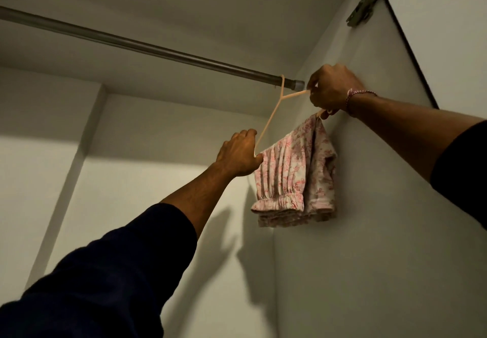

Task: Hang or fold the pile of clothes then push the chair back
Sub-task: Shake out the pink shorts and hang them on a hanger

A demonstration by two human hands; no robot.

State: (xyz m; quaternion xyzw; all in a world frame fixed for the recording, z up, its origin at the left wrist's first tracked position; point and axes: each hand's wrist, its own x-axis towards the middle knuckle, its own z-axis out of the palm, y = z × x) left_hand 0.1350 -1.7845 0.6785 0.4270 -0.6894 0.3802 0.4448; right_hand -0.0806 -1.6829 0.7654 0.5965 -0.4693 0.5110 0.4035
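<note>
No text, label, brand, number or sign can be read anywhere.

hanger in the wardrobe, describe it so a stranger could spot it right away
Follow the metal rail to its right end by the side wall. The hanger hooks over it there, held by the left hand and right hand. It is thin, peach-coloured, and carries folded pink floral shorts.

I see dim, warm light, hard shadows beneath the rail (147,47), its line bowed by wide-angle distortion.

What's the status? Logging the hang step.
Left hand and right hand grip pale pink plastic hanger, hooked on grey metal rail. Pink floral garment draped. Nothing blocking.
</note>
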